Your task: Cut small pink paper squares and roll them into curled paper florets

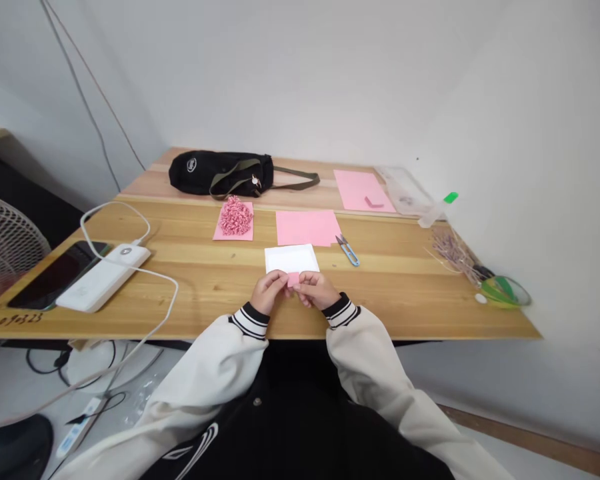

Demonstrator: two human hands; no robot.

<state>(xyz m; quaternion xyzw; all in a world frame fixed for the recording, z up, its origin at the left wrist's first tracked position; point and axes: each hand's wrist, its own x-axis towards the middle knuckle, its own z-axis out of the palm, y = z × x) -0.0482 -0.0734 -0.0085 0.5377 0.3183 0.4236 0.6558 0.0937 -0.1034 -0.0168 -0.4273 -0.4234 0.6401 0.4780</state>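
Note:
Between both hands is a small pink paper piece (293,279), held near the table's front edge. My left hand (270,291) pinches its left side, and my right hand (316,289) grips its right side with closed fingers. Just beyond the fingers lies a white sheet or shallow tray (291,258). Behind that, larger pink paper (305,228) lies flat, with blue-handled snips (349,251) at its right edge. A fluffy pink bundle (236,218) rests on a pink square to the left.
A black bag (220,173) lies at the back. On the left are a white power bank (103,279), its cable and a dark phone (57,275). Pink paper (357,190) and a clear plastic sheet are at back right; dried stems (450,250) and green tape (500,291) lie right.

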